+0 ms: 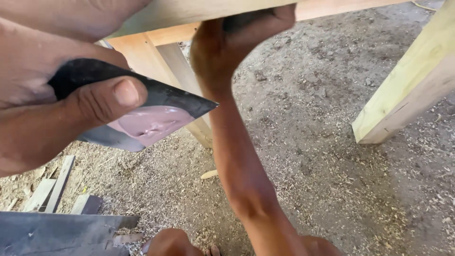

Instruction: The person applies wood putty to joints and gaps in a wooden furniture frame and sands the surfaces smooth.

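My left hand (42,109) is close to the camera at the left, thumb pressed on a dark flat blade (166,102) that carries a smear of pinkish filler paste (149,123). My right hand (227,52) reaches up at the top centre and pinches a small dark scraper (241,20) against the underside of a pale wooden rail (189,12). The scraper is mostly hidden by my fingers. A wooden leg (166,66) of the same frame runs down just behind the blade.
Another pale wooden leg (407,85) slants in at the right, ending above the ground. The dirt floor (322,156) is strewn with sawdust and shavings. Wood offcuts (52,187) and a dark board (57,232) lie at the lower left. My knee (170,244) shows at the bottom.
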